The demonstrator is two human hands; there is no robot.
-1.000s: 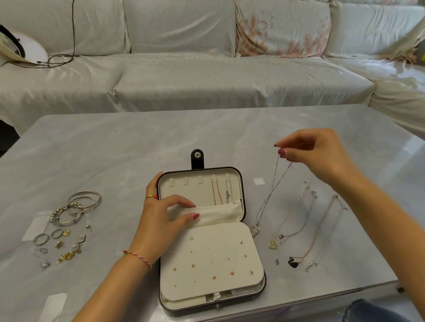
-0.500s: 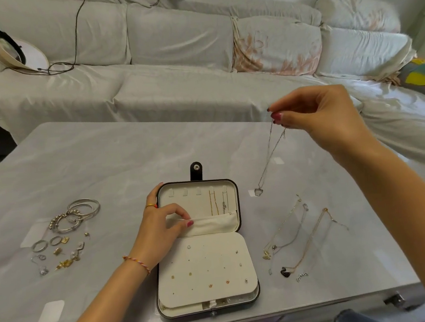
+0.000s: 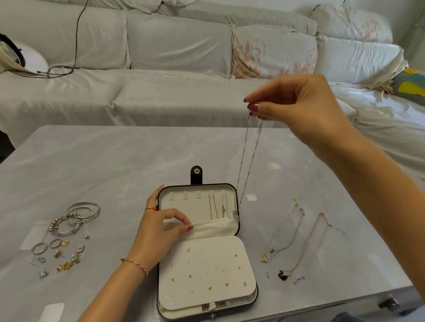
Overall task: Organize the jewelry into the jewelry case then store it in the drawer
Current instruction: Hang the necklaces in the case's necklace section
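Note:
An open dark jewelry case (image 3: 252, 300) with a cream lining lies on the grey marble table (image 3: 104, 165). Two chains hang from hooks in its lid; small studs dot the lower panel. My left hand (image 3: 159, 236) pinches the edge of the lid's cream fabric pocket (image 3: 212, 229). My right hand (image 3: 294, 110) is raised above the case's right side and pinches a thin silver necklace (image 3: 248, 160). The chain hangs down, and its pendant reaches the lid's right edge by the pocket.
Several necklaces (image 3: 294, 243) lie on the table right of the case. Silver bangles (image 3: 76, 216), rings and earrings (image 3: 60, 256) lie to the left. A covered grey sofa (image 3: 174, 87) runs behind the table, with a cable and a hat at its left end.
My right hand lifted the silver necklace off the table, raised it and carried it left until its pendant hangs at the case lid. My left hand kept its pinch on the pocket.

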